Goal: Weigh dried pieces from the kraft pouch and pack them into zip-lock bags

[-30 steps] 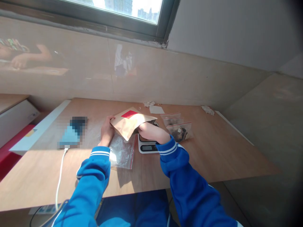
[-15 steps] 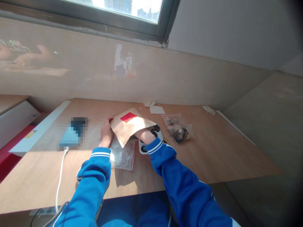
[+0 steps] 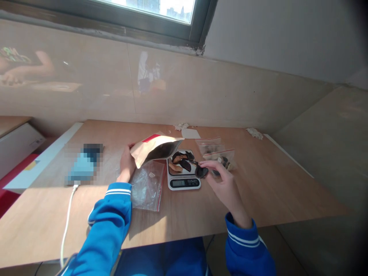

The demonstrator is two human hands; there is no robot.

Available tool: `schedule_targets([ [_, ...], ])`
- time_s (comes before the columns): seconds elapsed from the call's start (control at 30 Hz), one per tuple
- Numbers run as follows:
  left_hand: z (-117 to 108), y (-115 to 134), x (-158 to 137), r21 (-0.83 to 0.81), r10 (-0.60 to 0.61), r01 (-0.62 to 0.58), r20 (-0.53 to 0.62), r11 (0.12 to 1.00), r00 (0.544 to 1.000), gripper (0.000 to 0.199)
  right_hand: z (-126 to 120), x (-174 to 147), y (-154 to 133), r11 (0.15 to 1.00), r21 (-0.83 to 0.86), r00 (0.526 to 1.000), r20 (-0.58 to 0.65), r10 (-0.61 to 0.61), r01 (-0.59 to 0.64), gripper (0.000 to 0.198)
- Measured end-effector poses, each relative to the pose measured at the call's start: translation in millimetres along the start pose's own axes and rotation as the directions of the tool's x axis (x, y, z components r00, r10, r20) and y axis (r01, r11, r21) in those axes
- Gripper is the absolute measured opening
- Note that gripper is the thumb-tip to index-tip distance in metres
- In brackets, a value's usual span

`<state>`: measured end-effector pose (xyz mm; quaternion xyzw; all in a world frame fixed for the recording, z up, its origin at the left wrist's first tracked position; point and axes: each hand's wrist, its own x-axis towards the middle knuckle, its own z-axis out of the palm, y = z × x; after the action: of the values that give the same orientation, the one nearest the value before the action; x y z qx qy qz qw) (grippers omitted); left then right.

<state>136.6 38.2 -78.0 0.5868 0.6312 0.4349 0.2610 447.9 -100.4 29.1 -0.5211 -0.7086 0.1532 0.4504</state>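
My left hand (image 3: 127, 163) grips the left side of a brown kraft paper pouch (image 3: 140, 150) with a red label, tilted so its dark mouth faces right. Between the thumb and fingers of my right hand (image 3: 222, 178) is a dark, flat dried slice (image 3: 201, 171), just off the right edge of a small digital scale (image 3: 170, 181). Several dark and tan dried slices (image 3: 185, 165) lie on the scale's platform. The numbers on its display are too small to read. Under the pouch, a clear zip bag (image 3: 145, 188) lies flat on the table.
Filled zip bags (image 3: 211, 147) lie behind my right hand. A white paper piece (image 3: 190, 133) and crumpled scraps (image 3: 254, 133) lie along the back. On the left is a blurred-out phone (image 3: 84, 165) with a white cable (image 3: 65, 226) running off the front edge.
My right hand has come out of the pouch and moved right, now holding a dark slice. The pouch has tipped, showing its opening, and the scale is uncovered.
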Motion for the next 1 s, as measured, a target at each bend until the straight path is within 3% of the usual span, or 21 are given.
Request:
schedule_targets([
  [0.13, 0.3, 4.4, -2.4, -0.004, 0.007, -0.007, -0.058, 1.0, 0.998, 0.048, -1.2, -23.1, 52.3, 0.977, -0.018, 0.975, -0.074, 0.209, -0.21, 0.018],
  [0.33, -2.2, 10.2, -5.5, 0.035, 0.027, -0.025, -0.054, 0.999, 0.998, 0.052, 26.8, -17.8, 90.2, 0.934, 0.22, 0.943, -0.119, 0.311, -0.281, 0.021],
  [0.43, -2.3, 11.5, -5.5, 0.057, -0.02, 0.023, -0.055, 0.998, 0.998, 0.05, 36.1, 3.0, 90.0, 0.902, 0.332, 0.932, -0.137, 0.335, -0.275, 0.022],
  [0.6, -1.9, 9.2, -4.9, 0.053, -0.039, 0.042, -0.049, 0.998, 0.998, 0.05, 41.4, 47.8, 67.7, 0.916, 0.352, 0.955, -0.149, 0.255, -0.189, 0.02],
  [0.8, -0.9, 6.7, -4.1, 0.064, -0.033, 0.037, -0.071, 0.997, 0.997, 0.045, 49.3, 65.6, 65.9, 0.874, 0.414, 0.949, -0.062, 0.308, -0.256, 0.021],
  [0.9, -0.2, 6.0, -3.6, 0.061, -0.041, 0.046, -0.081, 0.997, 0.996, 0.044, 48.6, 63.5, 73.9, 0.942, 0.249, 0.969, -0.048, 0.244, -0.225, 0.022],
  [1.0, 0.4, 4.2, -3.0, 0.058, -0.037, 0.042, -0.076, 0.997, 0.996, 0.046, 40.1, 59.6, 76.9, 0.986, -0.06, 0.978, 0.13, 0.165, -0.158, 0.035],
])
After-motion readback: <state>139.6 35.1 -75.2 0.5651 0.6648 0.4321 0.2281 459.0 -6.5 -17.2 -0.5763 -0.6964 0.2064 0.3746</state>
